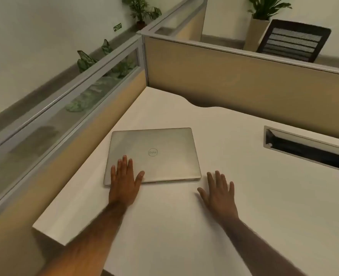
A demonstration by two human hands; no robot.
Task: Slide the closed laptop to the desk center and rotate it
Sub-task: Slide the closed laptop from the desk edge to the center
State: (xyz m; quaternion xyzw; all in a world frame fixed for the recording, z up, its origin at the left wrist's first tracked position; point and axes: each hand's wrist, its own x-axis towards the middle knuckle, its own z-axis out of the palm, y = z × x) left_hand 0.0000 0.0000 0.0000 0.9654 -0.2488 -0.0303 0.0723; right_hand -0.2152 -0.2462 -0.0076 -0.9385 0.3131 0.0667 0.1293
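A closed silver laptop (pixel 164 148) with a round logo lies flat on the white desk (pixel 184 226), close to the left partition. My left hand (pixel 124 180) rests palm down on the lid's near left corner, fingers spread, thumb along the front edge. My right hand (pixel 218 192) lies flat on the desk just right of and nearer than the laptop's near right corner, fingers apart, not touching the laptop.
Tan partitions (pixel 244 80) wall the desk at the back and left; the left one has a glass strip (pixel 65 100). A cable slot (pixel 308 148) is cut into the desk at the right. A black chair (pixel 294 40) and potted plants stand beyond.
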